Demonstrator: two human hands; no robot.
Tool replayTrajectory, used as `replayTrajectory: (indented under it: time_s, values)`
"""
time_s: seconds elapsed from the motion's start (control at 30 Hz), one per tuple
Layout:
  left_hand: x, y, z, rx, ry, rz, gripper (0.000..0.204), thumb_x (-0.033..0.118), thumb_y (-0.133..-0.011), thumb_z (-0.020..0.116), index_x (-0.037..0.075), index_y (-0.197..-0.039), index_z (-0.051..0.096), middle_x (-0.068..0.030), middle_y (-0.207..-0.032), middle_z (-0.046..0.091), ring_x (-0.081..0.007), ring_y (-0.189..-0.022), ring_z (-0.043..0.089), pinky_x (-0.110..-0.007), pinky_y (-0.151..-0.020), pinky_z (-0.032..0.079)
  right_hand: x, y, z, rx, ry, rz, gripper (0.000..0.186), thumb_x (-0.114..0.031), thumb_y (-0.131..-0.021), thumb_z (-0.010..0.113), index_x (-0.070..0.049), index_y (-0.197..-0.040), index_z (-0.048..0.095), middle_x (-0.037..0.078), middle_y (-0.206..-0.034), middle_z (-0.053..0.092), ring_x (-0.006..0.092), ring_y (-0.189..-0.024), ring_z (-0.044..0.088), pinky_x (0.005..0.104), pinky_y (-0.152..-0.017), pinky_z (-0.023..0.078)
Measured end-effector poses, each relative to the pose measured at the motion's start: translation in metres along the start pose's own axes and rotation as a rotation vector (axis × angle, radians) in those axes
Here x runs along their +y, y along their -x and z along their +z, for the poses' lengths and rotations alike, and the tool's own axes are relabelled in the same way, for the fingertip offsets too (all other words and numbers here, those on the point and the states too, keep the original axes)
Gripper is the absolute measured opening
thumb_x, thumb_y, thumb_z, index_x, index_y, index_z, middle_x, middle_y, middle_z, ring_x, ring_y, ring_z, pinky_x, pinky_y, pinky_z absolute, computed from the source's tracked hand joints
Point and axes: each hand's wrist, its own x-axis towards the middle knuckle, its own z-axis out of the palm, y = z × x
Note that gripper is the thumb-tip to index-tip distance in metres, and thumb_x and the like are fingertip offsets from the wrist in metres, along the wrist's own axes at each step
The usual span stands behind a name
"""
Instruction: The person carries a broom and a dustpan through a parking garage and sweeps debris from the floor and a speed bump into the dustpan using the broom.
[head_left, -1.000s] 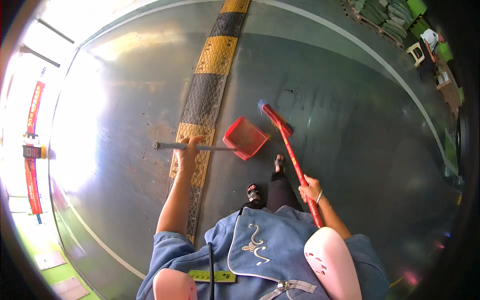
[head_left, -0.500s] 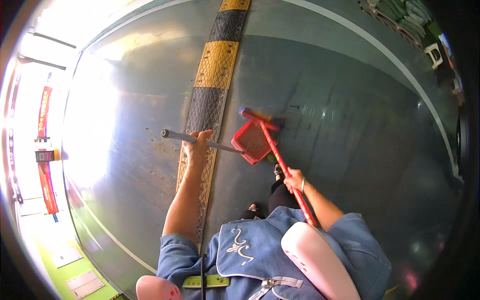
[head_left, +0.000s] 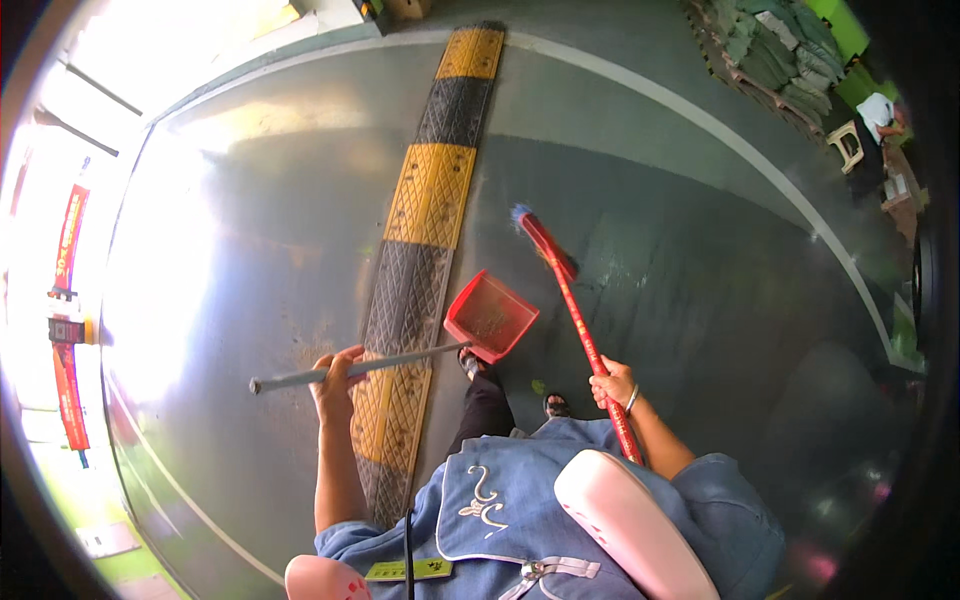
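My left hand (head_left: pixel 337 386) is closed around the grey pole of a long-handled dustpan. The red dustpan (head_left: pixel 515 312) rests at floor level just ahead of my feet, with brownish dust or debris in its pan. My right hand (head_left: pixel 613 384) grips the red handle of a broom (head_left: pixel 577 315). The broom's head, with blue and darker bristles, is to the right of the dustpan and farther off, apart from it.
A black-and-yellow speed bump (head_left: pixel 432 190) runs away from me, left of the dustpan. White lines (head_left: pixel 690 95) cross the grey floor. At the far right are a heap of green sacks (head_left: pixel 780 45), a beige stool (head_left: pixel 846 146) and a person (head_left: pixel 882 120).
The broom head has swung from above the dustpan to its right, away from it. The dustpan has shifted slightly left and nearer, turning a little, and my left hand has moved left and nearer.
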Motion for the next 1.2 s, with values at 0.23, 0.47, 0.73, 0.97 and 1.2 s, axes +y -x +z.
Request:
replayTrajectory:
  time_s: [0.23, 0.47, 0.73, 0.97, 1.2]
  values:
    - [0.035, -0.067, -0.051, 0.054, 0.096, -0.016, 0.015, 0.009, -0.068, 0.047, -0.005, -0.07, 0.052, -0.0153, -0.078, 0.056, -0.0187, -0.07, 0.055, -0.028, -0.059, 0.048, -0.041, -0.057, 0.042, 0.048, -0.434, 0.133, 0.012, 0.001, -0.069, 0.045, -0.007, -0.064, 0.037, -0.001, -0.046, 0.037, 0.0066, -0.035, 0.037, 0.0212, -0.031, 0.033]
    - [0.057, -0.124, -0.092, 0.203, 0.101, 0.015, 0.014, 0.007, -0.066, 0.047, -0.004, -0.068, 0.055, -0.0136, -0.077, 0.057, -0.0175, -0.067, 0.054, -0.027, -0.058, 0.047, -0.087, -0.161, 0.136, 0.007, -0.194, 0.068, 0.015, -0.003, -0.068, 0.045, -0.004, -0.053, 0.04, 0.003, -0.042, 0.038, 0.0129, -0.032, 0.039, 0.024, -0.03, 0.033]
    - [0.047, -0.164, -0.113, 0.46, 0.047, 0.012, 0.009, 0.008, -0.069, 0.046, 0.001, -0.067, 0.051, -0.0128, -0.081, 0.056, -0.0163, -0.069, 0.054, -0.027, -0.058, 0.047, -0.203, -0.239, 0.187, -0.507, -0.689, 0.41, 0.009, -0.008, -0.076, 0.041, -0.009, -0.068, 0.043, -0.004, -0.045, 0.033, 0.0033, -0.036, 0.033, 0.0161, -0.033, 0.031]
    - [0.038, -0.191, -0.123, 0.793, 0.144, -0.06, 0.007, 0.012, -0.07, 0.048, 0.007, -0.069, 0.043, -0.0129, -0.084, 0.055, -0.0171, -0.068, 0.055, -0.027, -0.05, 0.048, -0.287, -0.346, 0.246, -0.178, 0.362, -0.075, 0.037, -0.001, -0.072, 0.045, -0.012, -0.106, 0.035, 0.0, -0.05, 0.037, 0.0048, -0.032, 0.034, 0.0209, -0.026, 0.031]
    - [0.081, -0.218, -0.124, 1.066, 0.177, -0.085, 0.008, 0.014, -0.07, 0.044, 0.007, -0.066, 0.042, -0.013, -0.083, 0.055, -0.0253, -0.059, 0.055, -0.031, -0.037, 0.048, -0.313, -0.412, 0.32, -0.25, 0.411, 0.067, 0.024, 0.004, -0.066, 0.046, -0.008, -0.086, 0.041, 0.005, -0.049, 0.042, 0.0122, -0.033, 0.041, 0.0266, -0.026, 0.034]
